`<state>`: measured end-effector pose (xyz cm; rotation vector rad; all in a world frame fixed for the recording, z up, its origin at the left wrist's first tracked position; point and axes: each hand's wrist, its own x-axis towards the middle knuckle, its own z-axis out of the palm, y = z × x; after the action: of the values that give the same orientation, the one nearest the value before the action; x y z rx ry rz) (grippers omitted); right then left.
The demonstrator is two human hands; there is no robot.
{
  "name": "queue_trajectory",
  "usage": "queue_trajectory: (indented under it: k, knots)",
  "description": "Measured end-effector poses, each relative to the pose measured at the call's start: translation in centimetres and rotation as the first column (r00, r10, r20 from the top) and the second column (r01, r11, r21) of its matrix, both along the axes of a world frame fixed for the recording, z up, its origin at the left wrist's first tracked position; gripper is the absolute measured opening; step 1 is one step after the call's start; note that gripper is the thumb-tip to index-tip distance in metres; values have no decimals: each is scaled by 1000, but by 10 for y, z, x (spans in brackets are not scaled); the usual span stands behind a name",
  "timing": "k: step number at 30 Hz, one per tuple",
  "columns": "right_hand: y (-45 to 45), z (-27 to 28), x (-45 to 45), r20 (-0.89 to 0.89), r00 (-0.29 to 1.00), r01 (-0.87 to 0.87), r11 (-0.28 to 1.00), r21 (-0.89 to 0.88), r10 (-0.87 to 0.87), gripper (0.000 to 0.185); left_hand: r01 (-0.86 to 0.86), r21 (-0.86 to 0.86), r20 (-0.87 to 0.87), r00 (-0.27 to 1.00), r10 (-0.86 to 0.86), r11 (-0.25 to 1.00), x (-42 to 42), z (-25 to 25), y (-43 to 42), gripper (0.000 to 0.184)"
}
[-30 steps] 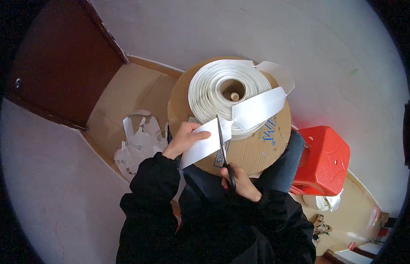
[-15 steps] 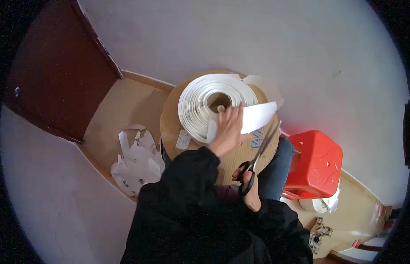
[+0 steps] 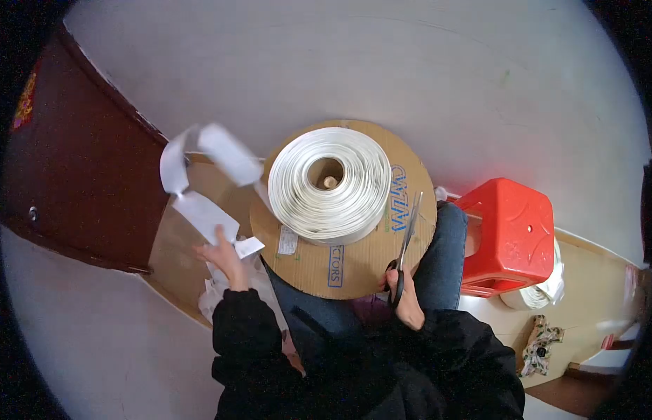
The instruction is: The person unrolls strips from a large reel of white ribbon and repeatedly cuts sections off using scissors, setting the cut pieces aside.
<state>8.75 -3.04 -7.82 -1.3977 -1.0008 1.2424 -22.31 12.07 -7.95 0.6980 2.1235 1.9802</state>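
Note:
Scissors [image 3: 410, 227] are in my right hand [image 3: 407, 301], fingers wrapped round the black handles and blades pointing up over the cardboard disc's right side. Off to the left, my left hand [image 3: 226, 257] has its fingers spread against a white strip [image 3: 203, 213]. This strip loops upward in jointed pieces, its upper piece blurred by motion, with a short end beside my hand. Between my hands, a large white roll [image 3: 368, 185] of layered strip lies on the round cardboard disc [image 3: 368, 269], which rests over my legs. Blue print and a small label mark the disc.
Loose white scraps [image 3: 210, 297] lie on the floor under my left hand. A red plastic stool [image 3: 518, 231] stands at the right, with another white roll [image 3: 529, 297] behind it. A patterned item [image 3: 539, 346] lies farther right. A wall and brown door [image 3: 81, 154] border the space.
My left hand has moved from the roll down to the left, and the white strip has gone with it, off the roll. My right hand still holds the scissors. The view has shifted slightly.

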Motion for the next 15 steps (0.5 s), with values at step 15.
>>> queue_trajectory:
  k: [15]
  knots:
    - [-2, 2, -2, -98, 995, -1, 1000, -16, -1, 40, 643, -645, -420, 154, -895, 413, 186, 7, -41, 19]
